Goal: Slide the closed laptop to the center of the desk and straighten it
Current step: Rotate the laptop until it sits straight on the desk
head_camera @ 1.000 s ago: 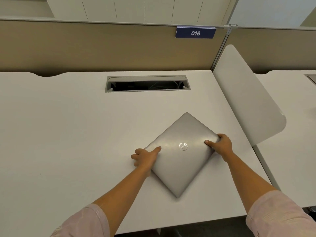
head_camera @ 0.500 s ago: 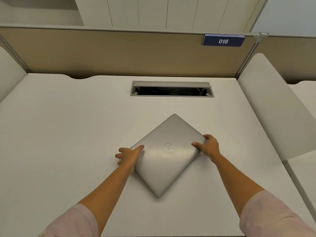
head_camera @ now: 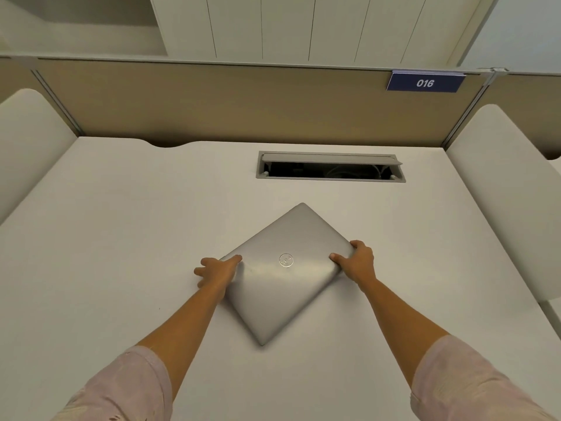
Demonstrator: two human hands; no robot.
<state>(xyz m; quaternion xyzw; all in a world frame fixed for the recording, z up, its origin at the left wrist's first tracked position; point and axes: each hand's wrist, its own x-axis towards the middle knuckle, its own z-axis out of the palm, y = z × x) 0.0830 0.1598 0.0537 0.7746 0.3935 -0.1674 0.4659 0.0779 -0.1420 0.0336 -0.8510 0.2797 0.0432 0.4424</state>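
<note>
- Laptop (head_camera: 285, 275), closed, sits about mid-table (head_camera: 121, 223), turned diamond-wise with one corner at 12 o'clock.
- My left hand (head_camera: 217, 270) has its fingers curled round the 9 o'clock corner.
- My right hand (head_camera: 358, 262) clamps the 3 o'clock corner.

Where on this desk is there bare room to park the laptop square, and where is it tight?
Widest bare patch: the desk left of the laptop, out to the left side panel. A narrower bare strip runs between the laptop's far corner and the cable slot. Tightest at the laptop's side corners, where the left hand and right hand grip.
</note>
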